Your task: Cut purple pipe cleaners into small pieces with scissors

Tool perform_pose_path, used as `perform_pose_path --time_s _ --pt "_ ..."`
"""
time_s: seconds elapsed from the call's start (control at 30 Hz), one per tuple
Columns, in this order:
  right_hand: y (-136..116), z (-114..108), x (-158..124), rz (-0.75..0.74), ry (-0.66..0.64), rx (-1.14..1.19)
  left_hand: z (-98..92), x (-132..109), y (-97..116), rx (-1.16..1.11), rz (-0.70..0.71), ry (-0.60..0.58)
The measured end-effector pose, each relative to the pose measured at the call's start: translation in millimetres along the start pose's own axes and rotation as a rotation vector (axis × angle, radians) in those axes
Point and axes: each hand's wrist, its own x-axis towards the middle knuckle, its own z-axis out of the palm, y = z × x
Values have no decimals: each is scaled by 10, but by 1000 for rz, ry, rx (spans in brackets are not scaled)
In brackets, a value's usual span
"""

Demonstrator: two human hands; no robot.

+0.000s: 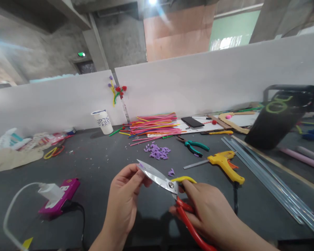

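Note:
My right hand [206,205] grips a pair of scissors [159,179] with one red and one yellow handle. Their metal blades point up and left, spread slightly apart. At the blade tips, my left hand [128,190] pinches a purple pipe cleaner piece, mostly hidden by the fingers and the blade. Just beyond the blades lies a heap of short purple pipe cleaner pieces [158,152]. A few loose purple cuttings [171,172] rest closer, beside the scissors.
Behind the heap lie many long pipe cleaners [154,125]. To the right are green-handled pliers [196,144], a yellow glue gun [226,164], clear glue sticks [267,181] and a black bottle [277,115]. A paper cup [102,122] and a magenta power strip [60,197] stand left.

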Motion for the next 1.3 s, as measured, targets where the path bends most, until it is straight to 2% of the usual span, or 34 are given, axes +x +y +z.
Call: perform_pose_path --time_s 0.23,0.53,1.0,1.17,1.3 --pt "-12 21 0 -12 -3 -10 13 -5 -12 -49 -4 -17" --pt "-16 32 11 -68 86 -76 -1 -3 -6 -67 -16 -18" --pt "-27 49 15 -64 58 -105 -38 6 31 -43 -5 -51" --pt "-9 43 4 -67 103 -146 -41 12 52 -34 7 -39" --pt "1 19 19 -11 82 -14 -41 28 60 -34 -4 -42"
